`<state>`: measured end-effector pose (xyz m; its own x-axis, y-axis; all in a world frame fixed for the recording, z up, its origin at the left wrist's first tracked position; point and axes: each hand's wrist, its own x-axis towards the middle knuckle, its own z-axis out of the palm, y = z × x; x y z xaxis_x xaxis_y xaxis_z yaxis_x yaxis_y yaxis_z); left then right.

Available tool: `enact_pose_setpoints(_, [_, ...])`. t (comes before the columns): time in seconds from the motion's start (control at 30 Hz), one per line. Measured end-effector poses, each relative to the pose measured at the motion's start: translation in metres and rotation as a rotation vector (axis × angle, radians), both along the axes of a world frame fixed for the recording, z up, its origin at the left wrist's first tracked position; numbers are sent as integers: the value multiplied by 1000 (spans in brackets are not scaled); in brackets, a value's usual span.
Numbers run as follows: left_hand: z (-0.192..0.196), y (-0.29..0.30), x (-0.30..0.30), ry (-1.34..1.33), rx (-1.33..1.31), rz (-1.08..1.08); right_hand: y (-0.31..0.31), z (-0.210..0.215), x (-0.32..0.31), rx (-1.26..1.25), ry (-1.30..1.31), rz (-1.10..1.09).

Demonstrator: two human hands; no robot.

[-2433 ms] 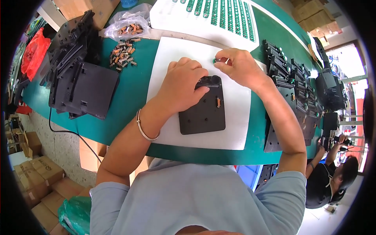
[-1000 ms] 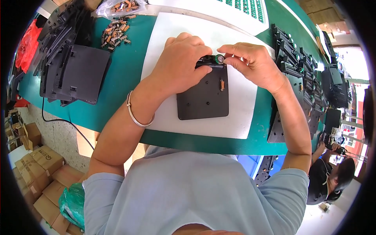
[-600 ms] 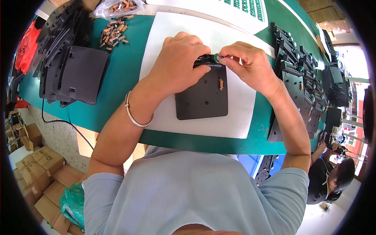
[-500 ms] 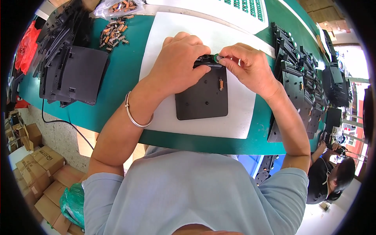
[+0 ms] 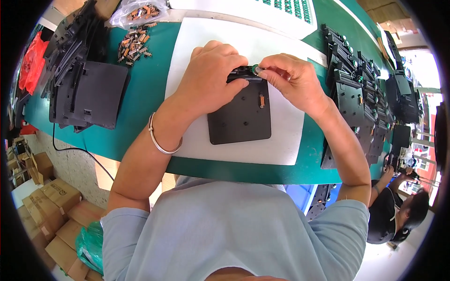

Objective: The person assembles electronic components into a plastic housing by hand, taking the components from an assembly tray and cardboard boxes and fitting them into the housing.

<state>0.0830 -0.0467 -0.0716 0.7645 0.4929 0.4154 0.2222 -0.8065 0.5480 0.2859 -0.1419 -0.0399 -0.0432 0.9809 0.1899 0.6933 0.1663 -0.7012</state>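
Note:
A flat black plastic panel (image 5: 234,122) lies on a white sheet (image 5: 197,140), with a raised black part along its far edge. My left hand (image 5: 213,75) is closed round that far edge, thumb on the near side. In the thumb and fingertips of my right hand (image 5: 295,79) is a small round green part (image 5: 256,70), pinched at the right end of the raised edge. I cannot tell whether it is seated there. On the panel's right side sits a small orange-and-metal switch-like component (image 5: 261,101).
Stacked black panels (image 5: 101,93) stand at the left. Behind them lie a pile of small components (image 5: 134,45) and a plastic bag (image 5: 140,13) of more. A white tray (image 5: 262,15) of green parts is at the back. Assembled panels (image 5: 349,100) line the right; another person (image 5: 393,208) works beyond.
Both hands keep their grip at the panel's far edge. The view has shifted slightly; little else differs.

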Motion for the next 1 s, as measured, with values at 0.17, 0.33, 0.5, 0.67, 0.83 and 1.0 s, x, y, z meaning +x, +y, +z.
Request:
enact_pose_setpoints(0.17, [0, 0, -1, -6, 33, 8, 1, 1, 0, -22, 70, -32])
enact_pose_setpoints(0.33, [1, 0, 1, 17, -7, 8, 4, 1, 4, 4, -8, 43])
enact_pose_setpoints(0.5, [2, 1, -1, 2, 17, 12, 11, 0, 9, -33, 39, 85])
enact_pose_setpoints(0.67, [7, 1, 0, 32, 21, -15, 17, 2, 16, -29, 73, 149])
enact_pose_setpoints(0.83, [0, 3, -1, 19, -12, -3, 26, 8, 20, -90, 59, 255])
enact_pose_setpoints(1.0, [2, 4, 1, 28, -19, -21, 33, 13, 27, -97, -57, 315])
